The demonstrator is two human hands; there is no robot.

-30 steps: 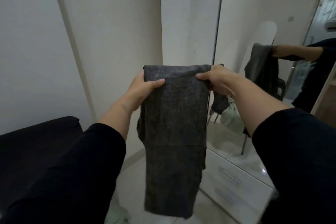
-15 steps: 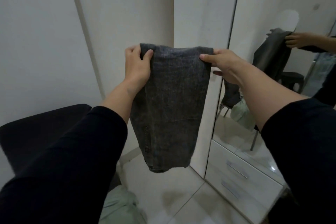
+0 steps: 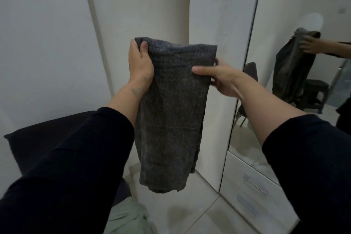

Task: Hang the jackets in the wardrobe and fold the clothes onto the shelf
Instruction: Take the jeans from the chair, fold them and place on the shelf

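Mid-frame, my left hand [image 3: 140,63] and right hand [image 3: 218,76] pinch the folded dark grey woven garment [image 3: 171,112] over pale glossy floor tiles [image 3: 190,213]; mirrored white wardrobe door [image 3: 284,81] right. No readable writing.

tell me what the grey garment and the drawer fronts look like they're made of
Grey garment: looks like a soft woven or knitted fabric, matte charcoal; a fine ribbed grid texture shows and it hangs limp from both hands. The fibre can't be told.
Drawer fronts: probably white laminated or painted board, smooth and slightly glossy, with slim metallic-looking bar handles.
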